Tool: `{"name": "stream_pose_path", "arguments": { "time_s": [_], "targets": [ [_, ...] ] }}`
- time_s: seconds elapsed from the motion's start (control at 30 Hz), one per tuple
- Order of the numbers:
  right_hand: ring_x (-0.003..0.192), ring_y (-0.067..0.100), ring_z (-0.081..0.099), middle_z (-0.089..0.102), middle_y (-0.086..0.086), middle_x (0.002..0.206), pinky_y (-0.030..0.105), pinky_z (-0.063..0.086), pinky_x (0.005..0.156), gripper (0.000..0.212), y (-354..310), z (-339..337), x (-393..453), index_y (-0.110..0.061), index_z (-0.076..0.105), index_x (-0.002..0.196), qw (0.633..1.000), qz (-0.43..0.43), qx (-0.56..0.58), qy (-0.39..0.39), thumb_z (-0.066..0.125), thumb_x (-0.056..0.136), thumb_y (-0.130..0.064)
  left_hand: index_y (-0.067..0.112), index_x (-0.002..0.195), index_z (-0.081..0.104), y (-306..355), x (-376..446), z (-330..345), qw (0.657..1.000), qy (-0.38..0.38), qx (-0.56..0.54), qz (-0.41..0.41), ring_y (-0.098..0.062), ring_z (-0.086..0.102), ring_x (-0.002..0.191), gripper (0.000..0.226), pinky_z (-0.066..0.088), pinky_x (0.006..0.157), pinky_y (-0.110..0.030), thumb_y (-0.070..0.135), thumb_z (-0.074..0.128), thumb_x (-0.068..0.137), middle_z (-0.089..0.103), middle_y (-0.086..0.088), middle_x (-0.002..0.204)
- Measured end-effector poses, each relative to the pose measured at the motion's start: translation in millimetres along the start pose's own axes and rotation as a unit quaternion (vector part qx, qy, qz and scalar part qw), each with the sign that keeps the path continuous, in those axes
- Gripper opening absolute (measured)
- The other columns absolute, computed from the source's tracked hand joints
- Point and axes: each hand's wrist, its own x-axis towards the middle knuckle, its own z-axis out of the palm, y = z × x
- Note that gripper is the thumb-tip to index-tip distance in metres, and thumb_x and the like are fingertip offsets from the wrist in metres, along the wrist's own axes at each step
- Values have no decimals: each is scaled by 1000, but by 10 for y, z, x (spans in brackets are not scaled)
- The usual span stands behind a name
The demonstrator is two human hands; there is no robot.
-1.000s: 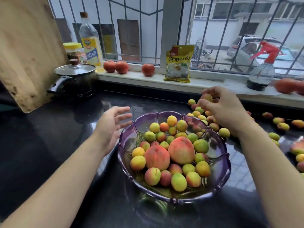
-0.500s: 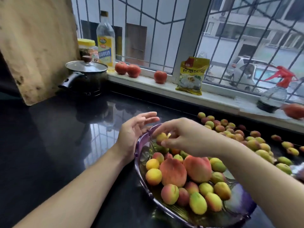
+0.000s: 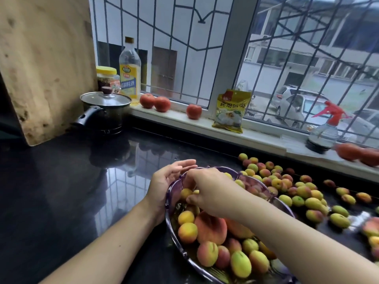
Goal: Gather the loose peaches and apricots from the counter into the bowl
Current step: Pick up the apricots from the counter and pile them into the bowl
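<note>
Black glossy worktop (image 3: pixel 61 191) under barred window. Right hand (image 3: pixel 207 193) over bowl (image 3: pixel 170 193), fingers curled; whether apricots remain in grip, cannot tell. Left hand (image 3: pixel 164 183) open, steadying rim. Risk: heaped fruit rolling out. Loose apricots (image 3: pixel 287 187) wait right; pot (image 3: pixel 105 111) well clear.

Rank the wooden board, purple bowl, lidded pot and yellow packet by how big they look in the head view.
1. Wooden board, by far the largest.
2. Purple bowl, though nearness to the camera inflates it and the frame cuts it off.
3. Lidded pot.
4. Yellow packet, a little smaller than the pot.
</note>
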Motion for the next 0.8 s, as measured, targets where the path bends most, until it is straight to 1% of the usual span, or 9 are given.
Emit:
{"name": "stream_pose_path", "arguments": {
  "time_s": [0.13, 0.2, 0.3, 0.37, 0.43, 0.5, 0.57, 0.67, 0.8],
  "targets": [
    [105, 21, 56, 57, -6, 109, 37, 50, 87, 22, 13, 33, -33, -25, 62, 106, 1000, -5, 24, 4, 72, 86, -29, -7, 131, 63, -18, -19, 6, 1000, -6, 5, 0, -39, 63, 116, 58, 40, 115, -52, 19, 51, 81, 63, -32, 134],
    [106, 14, 54, 54, -10, 112, 32, 49, 91, 27, 31, -14, -73, -27, 66, 113, 999, -11, 44, 12, 72, 88, -30, -6, 129, 65, -24, -21, -18, 1000, -10, 4, 2, -41, 63, 117, 55, 39, 116, -54, 19, 51, 82, 64, -32, 133],
    [93, 5, 57, 60, -12, 103, 23, 49, 83, 18, 234, -238, -150, -28, 70, 110, 986, 23, 97, 131, 69, 92, -25, -3, 129, 67, -36, -11, -68, 1000, -15, 9, 5, -43, 62, 125, 53, 38, 119, -55, 21, 49, 85, 66, -28, 132],
    [86, 2, 60, 66, -11, 98, 18, 48, 77, 14, 547, -407, -182, -25, 71, 105, 962, 94, 123, 225, 66, 96, -16, -1, 129, 67, -45, -6, -71, 1000, -16, 11, 6, -41, 62, 127, 54, 40, 118, -52, 22, 48, 84, 68, -24, 131],
    [80, 6, 68, 70, -7, 94, 17, 51, 72, 18, 984, -477, -201, -24, 71, 98, 933, 179, 156, 270, 62, 96, -8, 1, 130, 67, -56, -1, -56, 1000, -25, 6, -4, -39, 61, 129, 54, 40, 118, -51, 21, 49, 84, 68, -22, 133],
    [84, 13, 69, 73, -2, 97, 23, 53, 75, 23, 1395, -412, -220, -27, 70, 92, 927, 251, 134, 245, 61, 95, -6, 3, 132, 67, -63, 6, -50, 999, -32, -7, -22, -39, 61, 129, 55, 39, 118, -51, 21, 49, 83, 67, -23, 135],
    [89, 17, 62, 72, 0, 103, 28, 47, 78, 21, 1672, -253, -276, -25, 73, 98, 935, 298, 75, 175, 60, 95, -9, 5, 132, 68, -63, 21, -56, 999, -34, -13, -36, -40, 58, 133, 55, 36, 121, -53, 19, 47, 83, 65, -24, 137],
    [102, 23, 58, 62, -2, 101, 31, 40, 80, 18, 1855, -67, -365, -21, 73, 109, 951, 280, -20, 131, 59, 98, -18, 7, 132, 69, -75, 34, -84, 998, -48, -9, -45, -40, 56, 136, 55, 31, 123, -55, 18, 46, 82, 64, -25, 139],
    [115, 33, 54, 65, 8, 121, 40, 44, 95, 29, 1946, -6, -426, -22, 70, 122, 940, 315, -79, 107, 52, 101, -31, 7, 130, 70, -79, 44, -102, 998, -56, 5, -42, -40, 57, 135, 56, 32, 123, -55, 16, 46, 81, 63, -26, 139]
  ]
}}
